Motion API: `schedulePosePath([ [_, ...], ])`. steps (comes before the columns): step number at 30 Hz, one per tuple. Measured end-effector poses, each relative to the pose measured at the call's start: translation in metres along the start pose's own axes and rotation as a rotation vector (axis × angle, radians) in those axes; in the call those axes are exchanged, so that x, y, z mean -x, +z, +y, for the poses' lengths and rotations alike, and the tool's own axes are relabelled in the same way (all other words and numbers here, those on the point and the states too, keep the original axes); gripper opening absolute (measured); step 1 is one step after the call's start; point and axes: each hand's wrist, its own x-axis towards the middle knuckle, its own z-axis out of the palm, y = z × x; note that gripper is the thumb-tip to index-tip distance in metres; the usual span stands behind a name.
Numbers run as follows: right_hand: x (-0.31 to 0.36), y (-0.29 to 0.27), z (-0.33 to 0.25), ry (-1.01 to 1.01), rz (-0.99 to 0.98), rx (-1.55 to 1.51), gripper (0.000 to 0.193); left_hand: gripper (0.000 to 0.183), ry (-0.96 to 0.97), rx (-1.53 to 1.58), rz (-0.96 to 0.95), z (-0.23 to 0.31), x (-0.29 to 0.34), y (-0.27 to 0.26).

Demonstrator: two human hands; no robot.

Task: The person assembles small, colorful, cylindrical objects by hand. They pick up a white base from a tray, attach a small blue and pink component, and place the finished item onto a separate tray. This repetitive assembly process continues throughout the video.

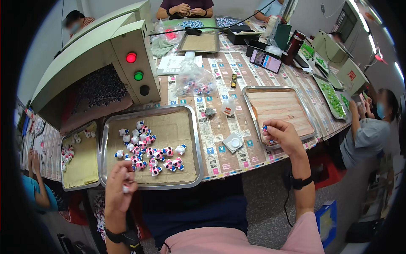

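Observation:
My left hand (119, 186) is closed around a small white toy piece (125, 189), over the front left corner of a metal tray (195, 139). In that cloth-lined tray lie several little toy figures (156, 154) in white, pink and blue, bunched toward the middle. My right hand (284, 136) pinches a small blue and pinkish toy piece (265, 130) between thumb and fingertips. It hovers above the front left edge of a second metal tray (277, 106), lined with pale brownish cloth. My palms hide any further pieces.
A beige machine (139, 46) with red and green lights stands at the left. Behind the trays are a clear bag of figures (195, 82), a small white bottle (228, 106), a white square dish (233, 142), a phone (265, 61) and a dark red flask (295, 46). Other people sit around the table.

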Motion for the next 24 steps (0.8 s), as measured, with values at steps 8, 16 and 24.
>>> schedulePosePath([
  [8, 0.029, 0.054, 0.004, 0.059, -0.179, -0.056, 0.024, 0.024, -0.465, 0.323, -0.435, -0.033, 0.007, 0.077],
  [16, 0.031, 0.077, 0.007, -0.240, -0.068, 0.250, 0.018, 0.038, -0.610, 0.459, -0.428, -0.053, 0.010, 0.105],
  [24, 0.023, 0.091, 0.004, -0.450, 0.057, 0.728, 0.014, 0.034, -0.526, 0.381, -0.534, -0.065, 0.015, 0.095],
])
